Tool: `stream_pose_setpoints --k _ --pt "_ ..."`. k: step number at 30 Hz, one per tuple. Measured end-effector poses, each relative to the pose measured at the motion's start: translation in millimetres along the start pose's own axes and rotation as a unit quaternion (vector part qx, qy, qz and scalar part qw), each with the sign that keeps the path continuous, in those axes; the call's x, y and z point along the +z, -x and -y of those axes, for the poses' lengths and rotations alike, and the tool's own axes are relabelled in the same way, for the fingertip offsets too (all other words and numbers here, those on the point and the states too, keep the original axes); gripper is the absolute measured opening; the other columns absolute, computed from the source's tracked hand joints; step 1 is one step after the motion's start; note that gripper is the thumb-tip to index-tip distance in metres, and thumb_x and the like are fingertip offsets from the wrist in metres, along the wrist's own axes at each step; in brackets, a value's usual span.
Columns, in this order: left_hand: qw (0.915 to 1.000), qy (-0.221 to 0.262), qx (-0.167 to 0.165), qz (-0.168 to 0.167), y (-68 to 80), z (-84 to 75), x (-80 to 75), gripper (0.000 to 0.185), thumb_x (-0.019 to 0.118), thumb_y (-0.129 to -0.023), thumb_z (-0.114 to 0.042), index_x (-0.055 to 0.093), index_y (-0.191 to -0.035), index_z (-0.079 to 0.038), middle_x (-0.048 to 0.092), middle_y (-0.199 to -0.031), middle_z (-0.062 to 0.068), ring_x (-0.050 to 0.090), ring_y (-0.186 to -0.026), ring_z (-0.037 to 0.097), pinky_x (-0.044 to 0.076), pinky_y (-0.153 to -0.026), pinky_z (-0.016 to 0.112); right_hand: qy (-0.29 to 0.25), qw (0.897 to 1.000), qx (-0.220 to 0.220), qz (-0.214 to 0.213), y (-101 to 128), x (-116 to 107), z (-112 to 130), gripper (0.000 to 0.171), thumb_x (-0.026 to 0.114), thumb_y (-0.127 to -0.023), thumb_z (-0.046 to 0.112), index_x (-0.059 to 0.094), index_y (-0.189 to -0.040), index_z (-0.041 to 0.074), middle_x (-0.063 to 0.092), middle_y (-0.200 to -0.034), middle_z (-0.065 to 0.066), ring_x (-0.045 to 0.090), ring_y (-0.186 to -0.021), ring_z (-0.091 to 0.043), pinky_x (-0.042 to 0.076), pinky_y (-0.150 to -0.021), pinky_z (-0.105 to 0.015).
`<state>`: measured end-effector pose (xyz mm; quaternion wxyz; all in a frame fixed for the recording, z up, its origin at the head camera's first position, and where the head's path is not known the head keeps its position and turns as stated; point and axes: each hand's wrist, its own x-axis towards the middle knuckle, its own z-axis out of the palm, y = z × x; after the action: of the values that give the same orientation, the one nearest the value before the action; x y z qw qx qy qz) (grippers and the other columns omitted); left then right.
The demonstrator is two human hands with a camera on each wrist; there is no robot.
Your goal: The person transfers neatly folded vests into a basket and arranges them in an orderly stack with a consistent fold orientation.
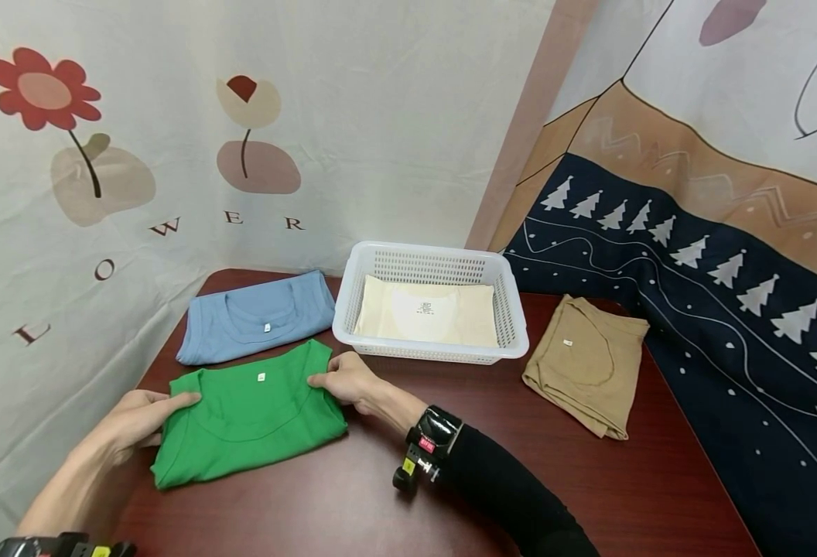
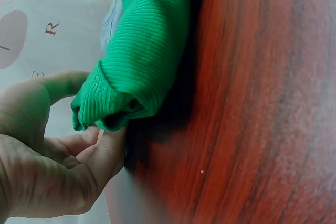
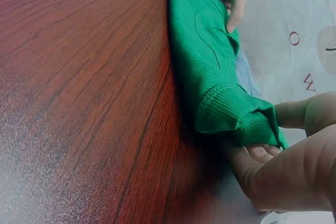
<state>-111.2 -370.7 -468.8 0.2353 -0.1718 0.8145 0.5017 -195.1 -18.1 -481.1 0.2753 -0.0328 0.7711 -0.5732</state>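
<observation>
A folded green shirt with a white neck label lies at the front left of the table. My left hand grips its left end, thumb on top and fingers tucked beneath, as the left wrist view shows at the ribbed green edge. At the opposite end my right hand pinches the shirt the same way; in the right wrist view its fingers go under the folded end. Just behind the green shirt lies a folded blue shirt.
A white perforated basket at the back middle holds a folded cream cloth with a small dark print. A folded tan shirt lies on the right of the brown table. Printed curtains hang behind and to the right.
</observation>
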Motion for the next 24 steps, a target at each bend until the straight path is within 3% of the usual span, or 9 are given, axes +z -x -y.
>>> stream_pose_setpoints --k 3,8,11,17,24 --pt "1.0 -0.007 0.0 -0.005 0.3 0.9 -0.3 0.042 0.064 -0.114 -0.048 0.079 -0.102 -0.011 0.077 -0.081 -0.011 0.077 -0.079 0.003 0.067 -0.079 0.026 -0.006 1.0 0.006 0.0 0.3 0.4 -0.5 0.051 0.081 -0.102 0.013 0.044 -0.067 0.02 0.035 -0.055 0.012 0.034 -0.045 -0.003 0.032 -0.046 -0.02" --pt "0.9998 -0.018 0.001 -0.009 1.2 2.6 -0.6 0.041 0.067 -0.113 -0.05 0.067 -0.084 -0.02 0.066 -0.071 -0.014 0.072 -0.073 0.002 0.065 -0.075 0.025 -0.004 1.0 0.011 -0.006 0.8 0.9 -2.0 0.055 0.081 -0.102 0.013 0.042 -0.065 0.021 0.033 -0.053 0.012 0.031 -0.043 -0.002 0.031 -0.045 -0.02" --pt "0.9999 -0.014 0.001 -0.008 1.3 3.7 -1.3 0.041 0.067 -0.113 -0.05 0.067 -0.085 -0.021 0.067 -0.071 -0.014 0.072 -0.073 0.002 0.065 -0.075 0.025 -0.012 1.0 0.016 -0.006 0.3 0.8 -3.9 0.056 0.081 -0.102 0.012 0.042 -0.063 0.023 0.032 -0.052 0.013 0.029 -0.042 -0.002 0.029 -0.044 -0.02" --pt "0.9999 0.008 0.008 0.001 0.0 6.1 -1.9 0.036 0.067 -0.114 -0.045 0.079 -0.112 -0.011 0.08 -0.084 -0.01 0.079 -0.078 0.005 0.068 -0.078 0.029 -0.018 1.0 0.019 0.001 -0.9 0.0 -6.1 0.056 0.082 -0.102 0.011 0.042 -0.063 0.022 0.032 -0.053 0.013 0.03 -0.043 -0.002 0.029 -0.044 -0.019" --pt "0.9996 0.016 0.022 0.01 0.8 7.9 -0.8 0.045 0.066 -0.115 -0.042 0.074 -0.133 -0.002 0.082 -0.091 -0.01 0.08 -0.081 0.006 0.069 -0.078 0.031 -0.002 1.0 0.008 -0.004 0.3 1.2 -6.8 0.05 0.083 -0.101 0.01 0.05 -0.065 0.019 0.04 -0.056 0.011 0.04 -0.046 -0.003 0.04 -0.047 -0.02"
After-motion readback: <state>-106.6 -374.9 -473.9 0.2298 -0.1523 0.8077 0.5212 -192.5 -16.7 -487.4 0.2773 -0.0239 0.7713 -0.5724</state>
